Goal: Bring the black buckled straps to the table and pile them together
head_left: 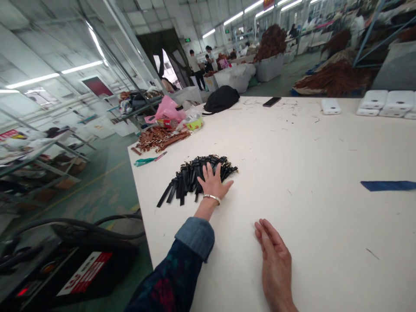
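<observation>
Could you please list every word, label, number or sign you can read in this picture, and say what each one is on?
None can be read.
Red and white label on the black machine at lower left: lettering too blurred.
Green sign over the far doorway: too small.
Red poster on the left wall: no legible text.
Red sign at far left: blurred.

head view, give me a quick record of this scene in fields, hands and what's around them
left hand: left hand flat, fingers spread, resting on the pile of black straps
right hand: right hand open, palm down on the bare white table, holding nothing
wrist: silver bracelet on the left wrist
far left of table: brown straps, pink bag
far edge: black bag, phone, white boxes
right side: blue strip
background: people standing at other tables
</observation>
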Demonstrator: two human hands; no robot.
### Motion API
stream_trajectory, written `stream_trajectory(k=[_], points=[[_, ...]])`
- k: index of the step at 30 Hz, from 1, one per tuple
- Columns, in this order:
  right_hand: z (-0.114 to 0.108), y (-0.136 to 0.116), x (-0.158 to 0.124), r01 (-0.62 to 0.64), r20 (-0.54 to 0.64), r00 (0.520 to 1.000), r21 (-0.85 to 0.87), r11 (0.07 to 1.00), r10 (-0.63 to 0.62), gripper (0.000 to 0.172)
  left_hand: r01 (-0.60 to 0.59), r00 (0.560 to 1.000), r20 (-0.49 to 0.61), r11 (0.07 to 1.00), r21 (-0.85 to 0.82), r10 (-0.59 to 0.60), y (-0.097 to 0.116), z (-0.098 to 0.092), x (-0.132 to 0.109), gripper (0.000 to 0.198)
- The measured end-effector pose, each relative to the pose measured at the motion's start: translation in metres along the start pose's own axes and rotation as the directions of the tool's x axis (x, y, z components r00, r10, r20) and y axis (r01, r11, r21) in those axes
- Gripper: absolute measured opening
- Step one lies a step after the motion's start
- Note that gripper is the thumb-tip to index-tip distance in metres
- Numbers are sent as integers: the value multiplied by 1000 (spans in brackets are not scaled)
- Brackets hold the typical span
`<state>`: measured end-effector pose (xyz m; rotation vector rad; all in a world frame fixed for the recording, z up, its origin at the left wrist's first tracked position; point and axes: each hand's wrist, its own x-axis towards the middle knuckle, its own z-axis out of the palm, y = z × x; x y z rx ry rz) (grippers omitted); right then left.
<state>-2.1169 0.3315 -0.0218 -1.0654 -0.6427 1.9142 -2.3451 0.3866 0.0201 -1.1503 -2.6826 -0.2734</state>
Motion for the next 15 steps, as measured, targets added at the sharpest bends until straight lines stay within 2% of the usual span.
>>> stream_trajectory(k=[3, 5, 7, 10, 12, 14, 15], points=[[0, 1, -3, 28, 21, 999, -34, 999, -27, 51, -65, 995, -83, 991, -114, 55, -20, -20, -64, 67], [0, 2, -5, 55, 40, 998, -51, 997, -53, 50, -149, 983, -135, 969, -195, 124, -43, -35, -118, 55], [0, 4, -8, 86, 51, 995, -74, 994, -82, 50, -174, 981, -128, 947, -270, 144, -70, -50, -176, 47], [0, 8, -11, 141, 65, 989, -137, 981, -133, 52, -117, 991, 17, 918, -380, 134, -104, -61, -266, 42], [-1, 11, -13, 181, 89, 982, -187, 966, -167, 53, -85, 971, 152, 863, -498, 183, -114, -63, -320, 39], [-3, 15, -14, 231, 117, 971, -226, 946, -209, 53, -2, 889, 335, 734, -680, 313, -112, -67, -363, 47], [-4, 16, -14, 261, 129, 963, -240, 935, -236, 53, 107, 839, 428, 669, -735, 336, -108, -73, -380, 54]])
